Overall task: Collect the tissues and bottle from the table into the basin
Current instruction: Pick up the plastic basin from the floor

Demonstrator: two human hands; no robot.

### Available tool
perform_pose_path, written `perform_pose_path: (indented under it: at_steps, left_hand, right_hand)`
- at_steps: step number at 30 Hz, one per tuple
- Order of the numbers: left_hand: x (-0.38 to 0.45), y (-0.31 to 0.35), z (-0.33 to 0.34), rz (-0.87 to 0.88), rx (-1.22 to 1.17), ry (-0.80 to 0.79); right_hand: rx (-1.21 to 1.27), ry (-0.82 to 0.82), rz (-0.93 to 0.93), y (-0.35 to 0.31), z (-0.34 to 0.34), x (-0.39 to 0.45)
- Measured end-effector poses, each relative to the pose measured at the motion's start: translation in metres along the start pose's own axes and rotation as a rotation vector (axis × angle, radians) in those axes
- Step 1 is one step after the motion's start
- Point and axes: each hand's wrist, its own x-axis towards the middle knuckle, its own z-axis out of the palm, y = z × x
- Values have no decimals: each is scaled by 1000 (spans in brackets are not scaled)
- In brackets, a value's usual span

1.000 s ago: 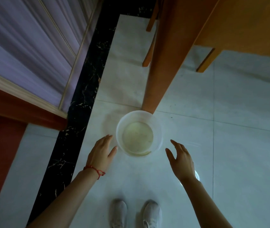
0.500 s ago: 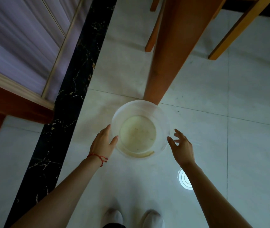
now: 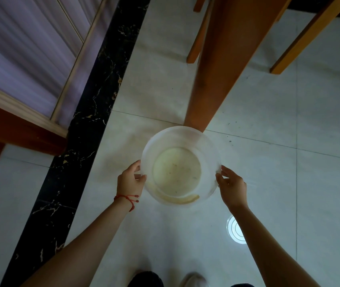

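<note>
Head view, single entry.

Item: round translucent white plastic basin (image 3: 180, 165), standing or just lifted off the pale tiled floor (image 3: 268, 172), directly in front of the foot of a thick orange-brown wooden table leg (image 3: 216, 65). Whether its base was touching the tiles could not be told. Inside: a yellowish stained bottom and a pale curved streak along the near wall; no tissues and no bottle in it.

Left hand (image 3: 130, 181): clamped on the basin's left rim, thumb over the edge, a red string bracelet (image 3: 128, 198) at the wrist.

Right hand (image 3: 232, 186): clamped on the basin's right rim, fingertips (image 3: 220, 177) on the edge. The two hands were well apart, the basin between them.

Other items: a black veined marble border strip (image 3: 86, 141) running along the floor's left side; slimmer wooden chair legs (image 3: 301, 36) beyond the table leg; a small round clear plastic object (image 3: 235, 228) on the tiles near the right forearm, its nature unclear; toes of pale shoes (image 3: 193, 279) at the bottom edge.

Not in view: the table top, the tissues, the bottle.

Step in hand, as judged: fetching the basin, with collection not begun. The next move likely called for raising the basin level, clear of the table leg, and bringing it up to the table edge where the things could be reached.
</note>
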Motion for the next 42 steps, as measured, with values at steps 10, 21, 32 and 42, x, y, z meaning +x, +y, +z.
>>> perform_pose_path:
  at_steps: [10, 21, 32, 42]
  left_hand:
    - [-48, 14, -26, -90, -171, -6]
    - [-128, 74, -102, -145, -299, 57]
    - [-217, 180, -202, -124, -381, 178]
    - [-283, 266, -289, -122, -453, 233]
  right_hand:
    - [-22, 31, -56, -20, -35, -54]
    - [12, 51, -27, -95, -104, -149]
    - [45, 142, -50, -208, -180, -245]
    - [88, 221, -106, -308, -242, -319]
